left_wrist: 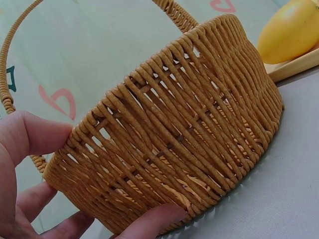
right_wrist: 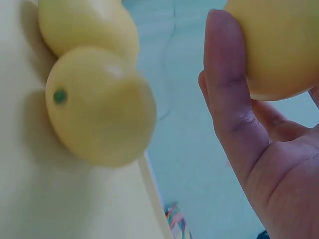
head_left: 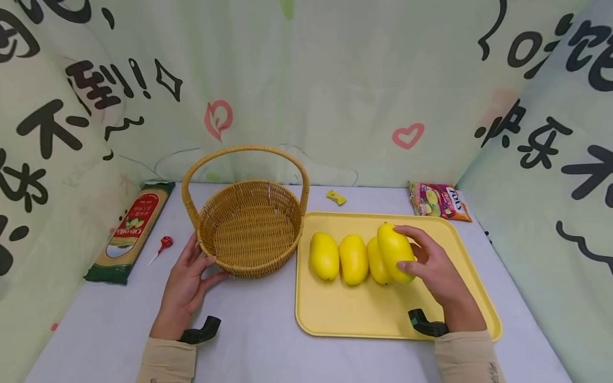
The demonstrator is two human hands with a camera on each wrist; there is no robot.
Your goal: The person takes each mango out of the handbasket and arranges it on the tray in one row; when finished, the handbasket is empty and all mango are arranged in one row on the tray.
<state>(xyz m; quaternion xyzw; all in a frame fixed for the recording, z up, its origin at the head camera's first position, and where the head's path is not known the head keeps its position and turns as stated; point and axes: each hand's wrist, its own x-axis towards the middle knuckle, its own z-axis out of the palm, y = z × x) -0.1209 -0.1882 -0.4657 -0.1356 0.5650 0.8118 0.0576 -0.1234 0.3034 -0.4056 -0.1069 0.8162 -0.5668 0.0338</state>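
My left hand (head_left: 187, 290) holds the left front side of a wicker basket (head_left: 249, 271), which has a tall arched handle. In the left wrist view, one digit touches the basket's rim (left_wrist: 134, 82) and another lies low against its woven side. The basket's inside shows no contents. My right hand (head_left: 438, 271) grips a yellow mango (head_left: 394, 250) between thumb and fingers; in the right wrist view this mango (right_wrist: 284, 45) is apart from the others. Beside it, three more mangoes lie in a row on a yellow tray (head_left: 354, 319): a left one (head_left: 324, 256), a middle one (head_left: 353, 259) and a partly hidden one (head_left: 377, 263).
A green-and-tan packet (head_left: 134, 231) and a red lollipop (head_left: 165, 243) lie left of the basket. Behind the tray are a small yellow wrapped candy (head_left: 336, 197) and a colourful snack bag (head_left: 438, 201). Printed curtains enclose the white table (head_left: 258, 335) at the back and sides.
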